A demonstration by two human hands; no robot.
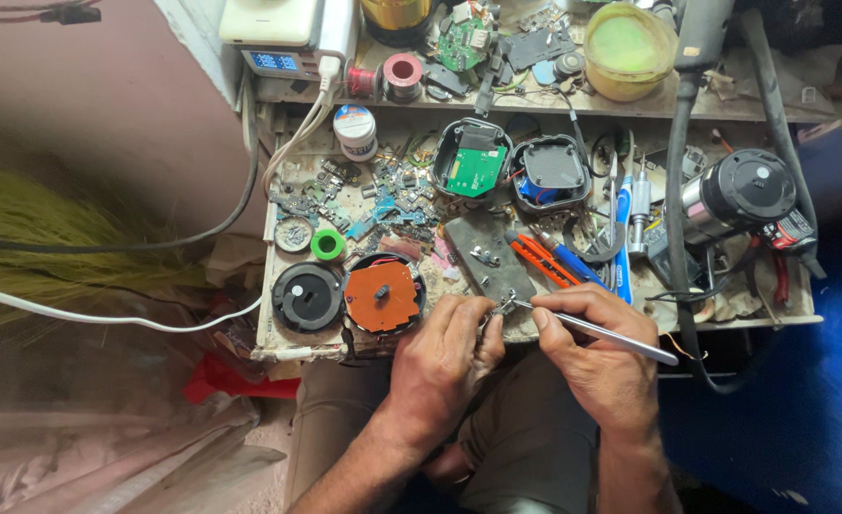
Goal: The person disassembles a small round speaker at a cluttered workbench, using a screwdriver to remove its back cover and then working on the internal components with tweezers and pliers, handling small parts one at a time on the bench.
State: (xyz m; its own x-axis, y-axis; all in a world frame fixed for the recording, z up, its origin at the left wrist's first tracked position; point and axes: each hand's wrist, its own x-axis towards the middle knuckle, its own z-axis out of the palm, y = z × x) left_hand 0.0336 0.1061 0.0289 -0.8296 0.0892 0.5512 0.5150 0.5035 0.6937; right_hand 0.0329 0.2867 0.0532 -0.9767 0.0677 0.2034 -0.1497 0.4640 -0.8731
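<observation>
— Metal is showing between the hands: what is each one doing?

— The right hand (pixel 587 347) is pinching a thin metal tool (pixel 600 329) like a pen, its tip pointing left. The left hand (pixel 445 357) is curling its fingers and pinching a small metal part (pixel 503 306) right where the tip is meeting it. Whether the tip is gripping the part or only touching it is too small to tell.

— Where is that part sitting?

— At the near edge of the surface (pixel 283 333), just in front of a grey plate (pixel 488 262) that is carrying a couple of small bits.

— What is lying around the hands?

— Just left of the left hand, an orange disc (pixel 383 295) is resting in a round black housing, and a black round cap (pixel 307 297) is lying beside that. A green ring (pixel 327 245) is sitting a little behind them. Behind the plate, two open black cases are standing side by side, one holding a green board (pixel 475 171). Red-handled cutters (pixel 543 262) and a blue pen (pixel 578 266) are lying right of the plate. A black motor (pixel 740 195) is sitting at the far right, well apart from the hands.

— And below?

— The person's knees are showing under the surface.
</observation>
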